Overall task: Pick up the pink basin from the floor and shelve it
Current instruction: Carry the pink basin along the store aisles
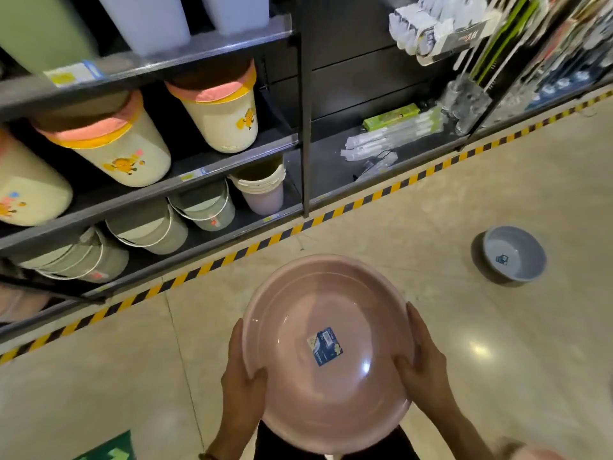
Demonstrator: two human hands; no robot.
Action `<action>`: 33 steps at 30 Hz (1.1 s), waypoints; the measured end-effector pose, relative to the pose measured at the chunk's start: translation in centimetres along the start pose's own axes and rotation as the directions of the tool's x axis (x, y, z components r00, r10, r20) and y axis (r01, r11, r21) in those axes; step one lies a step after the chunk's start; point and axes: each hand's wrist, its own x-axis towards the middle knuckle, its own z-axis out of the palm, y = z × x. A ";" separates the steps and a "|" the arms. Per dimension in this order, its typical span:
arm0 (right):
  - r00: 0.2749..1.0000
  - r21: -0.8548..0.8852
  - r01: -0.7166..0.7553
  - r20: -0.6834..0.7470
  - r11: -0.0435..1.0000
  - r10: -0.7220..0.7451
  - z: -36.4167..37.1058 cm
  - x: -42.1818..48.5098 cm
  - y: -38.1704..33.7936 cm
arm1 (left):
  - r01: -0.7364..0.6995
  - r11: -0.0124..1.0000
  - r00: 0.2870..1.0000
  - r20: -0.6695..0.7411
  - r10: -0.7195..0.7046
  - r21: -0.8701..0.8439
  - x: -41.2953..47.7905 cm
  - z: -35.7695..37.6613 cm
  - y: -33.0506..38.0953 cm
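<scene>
Head camera, wide, looking down and forward, pink basin [326, 307] seemingly close

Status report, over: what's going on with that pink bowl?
Left hand, right hand gripping round pink plastic basin at opposite rims, held clear of floor. Not yet shelved; dark metal shelving ahead-left. Round grey basin on floor to right, not in the way.

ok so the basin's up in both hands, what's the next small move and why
Probably carry it forward and left toward the shelves. The pink basin is already off the floor, left hand and right hand gripping opposite rims, and the shelves stand ahead-left.
</scene>
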 end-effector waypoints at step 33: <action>0.992 0.028 -0.079 0.102 0.997 0.075 23.2 34.7 33.2 | 0.064 0.995 0.995 0.073 -0.070 0.080 34.1 20.4 -33.6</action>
